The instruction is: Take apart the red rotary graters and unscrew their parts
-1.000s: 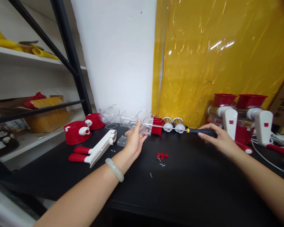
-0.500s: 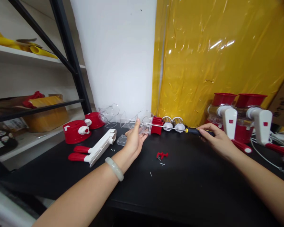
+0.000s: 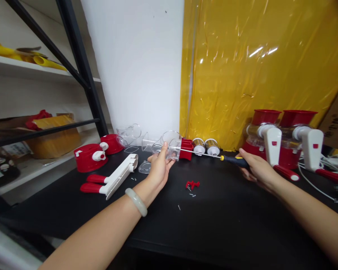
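Observation:
My left hand (image 3: 158, 168) is closed around a clear plastic housing (image 3: 171, 144) held just above the black table (image 3: 228, 225), a pale bangle on its wrist. My right hand (image 3: 256, 169) grips the dark handle of a screwdriver (image 3: 236, 161) with a yellow collar. Its thin metal shaft runs left, and the tip reaches into the clear housing. A small red clip (image 3: 193, 184) and several tiny screws (image 3: 192, 195) lie on the table between my hands.
A white-and-red crank handle (image 3: 112, 179) and two red bases (image 3: 90, 157) lie at the left by black shelving. Metal drums (image 3: 205, 147) and a red part sit behind the housing. Two assembled red-and-white grinders (image 3: 284, 138) stand at the right before yellow sheeting.
My right hand has turned on the screwdriver handle and shifted slightly left and up. The left hand and the clear housing have stayed in place.

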A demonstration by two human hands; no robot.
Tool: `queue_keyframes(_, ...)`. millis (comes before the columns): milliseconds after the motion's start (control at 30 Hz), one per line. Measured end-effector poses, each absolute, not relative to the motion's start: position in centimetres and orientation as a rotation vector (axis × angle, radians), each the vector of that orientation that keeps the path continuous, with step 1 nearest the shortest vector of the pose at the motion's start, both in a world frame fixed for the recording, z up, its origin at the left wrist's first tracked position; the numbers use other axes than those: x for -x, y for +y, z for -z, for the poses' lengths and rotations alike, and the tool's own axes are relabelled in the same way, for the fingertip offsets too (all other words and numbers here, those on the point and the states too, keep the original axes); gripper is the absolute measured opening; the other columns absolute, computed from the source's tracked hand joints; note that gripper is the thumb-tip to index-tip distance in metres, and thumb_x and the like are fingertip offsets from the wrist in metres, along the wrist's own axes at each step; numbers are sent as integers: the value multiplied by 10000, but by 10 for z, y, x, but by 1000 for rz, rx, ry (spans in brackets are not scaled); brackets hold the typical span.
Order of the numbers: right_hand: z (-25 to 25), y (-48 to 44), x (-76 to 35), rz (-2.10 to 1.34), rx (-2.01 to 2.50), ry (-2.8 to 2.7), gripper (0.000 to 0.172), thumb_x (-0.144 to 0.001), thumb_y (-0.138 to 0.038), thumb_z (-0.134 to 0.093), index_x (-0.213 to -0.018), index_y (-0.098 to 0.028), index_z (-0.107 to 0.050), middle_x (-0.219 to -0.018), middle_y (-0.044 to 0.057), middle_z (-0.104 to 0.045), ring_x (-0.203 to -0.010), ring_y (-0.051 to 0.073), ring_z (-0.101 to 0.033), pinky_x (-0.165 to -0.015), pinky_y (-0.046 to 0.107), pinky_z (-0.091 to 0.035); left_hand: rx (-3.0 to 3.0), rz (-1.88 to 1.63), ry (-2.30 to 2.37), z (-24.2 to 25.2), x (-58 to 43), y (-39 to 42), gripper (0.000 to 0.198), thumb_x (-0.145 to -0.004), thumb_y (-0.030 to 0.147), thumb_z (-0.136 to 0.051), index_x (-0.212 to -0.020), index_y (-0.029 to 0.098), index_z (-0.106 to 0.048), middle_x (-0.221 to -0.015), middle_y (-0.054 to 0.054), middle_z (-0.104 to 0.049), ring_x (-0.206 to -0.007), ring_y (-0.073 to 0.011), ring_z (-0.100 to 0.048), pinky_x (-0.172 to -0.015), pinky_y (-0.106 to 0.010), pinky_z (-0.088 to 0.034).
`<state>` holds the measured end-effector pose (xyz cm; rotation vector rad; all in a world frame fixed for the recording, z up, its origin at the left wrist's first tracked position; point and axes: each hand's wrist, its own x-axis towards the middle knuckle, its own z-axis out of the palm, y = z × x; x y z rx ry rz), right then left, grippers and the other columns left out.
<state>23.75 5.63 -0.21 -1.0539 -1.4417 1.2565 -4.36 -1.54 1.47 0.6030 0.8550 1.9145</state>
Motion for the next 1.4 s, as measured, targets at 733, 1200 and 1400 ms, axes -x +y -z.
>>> queue_keyframes(733,-2,59,-242,-1078,714,-1402,432,-690,-539,-771,-988,-318,-550,-908,19,-655,-849,229,-671,-715,378,-569,-577,-1898,836,-17,43,-17,373,-807,410,-739,-1023,150,-583,-950,-106,-696,-793,-169,-683,-859,-375,-535)
queue_keyframes(1200,-2,62,-243,-1123,665,-1334,308,-703,-307,-700,-970,-341,-550,-914,-6,-647,-868,217,-665,-770,401,-559,-583,-1897,846,-17,41,-18,367,-805,397,-745,-1026,162,-570,-948,-95,-685,-790,-161,-686,-881,-383,-541)
queue_keyframes(1400,-3,64,-245,-1057,861,-1400,387,-899,-614,-416,-898,-264,-583,-672,35,-650,-596,217,-642,-576,380,-529,-548,-1858,857,-20,39,-21,380,-809,420,-731,-1052,183,-557,-962,-86,-658,-797,-183,-657,-871,-573,-547)
